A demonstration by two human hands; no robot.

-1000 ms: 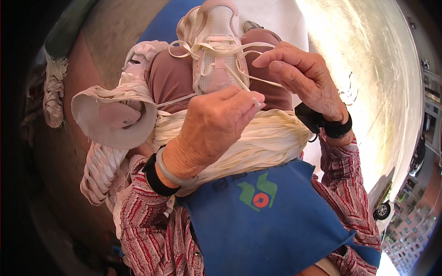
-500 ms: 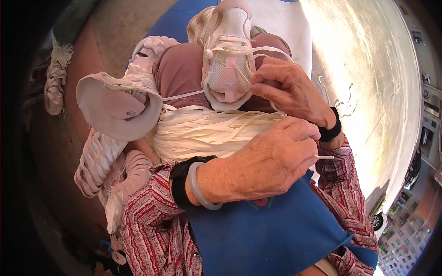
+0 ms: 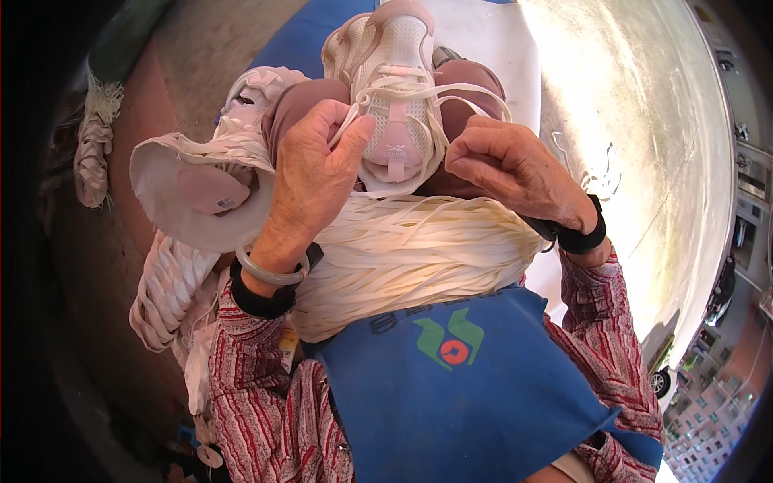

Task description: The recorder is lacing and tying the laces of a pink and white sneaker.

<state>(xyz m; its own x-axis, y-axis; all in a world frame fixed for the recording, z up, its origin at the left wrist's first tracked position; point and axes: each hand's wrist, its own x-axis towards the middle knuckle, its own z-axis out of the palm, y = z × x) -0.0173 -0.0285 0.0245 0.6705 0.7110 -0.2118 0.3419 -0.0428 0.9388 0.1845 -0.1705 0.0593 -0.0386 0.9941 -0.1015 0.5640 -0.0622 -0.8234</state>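
A white and pink sneaker [image 3: 394, 113] stands between my knees, its toe toward me. White lace [image 3: 471, 87] loops out from its upper eyelets to the right. At the shoe's left side, my left hand [image 3: 316, 165] pinches the shoelace between thumb and forefinger. My right hand [image 3: 519, 169] is right of the toe, fingers curled together; the loop runs up to it, and the fingers partly hide what they grip. A thick bundle of cream laces [image 3: 419, 241] lies across my lap below both hands.
A blue apron [image 3: 451, 402] covers my lap's near part. On the left are a white cup-shaped piece [image 3: 153, 193] with a pink insert, another sneaker [image 3: 266, 84] and braided lace bundles [image 3: 169, 290]. More laces [image 3: 97, 153] hang at far left. A sunlit floor [image 3: 644, 121] stretches right.
My left hand has moved from beside my right hand, over the lace bundle, up and left to the shoe's left side. My right hand has barely moved. More of the bundle shows.
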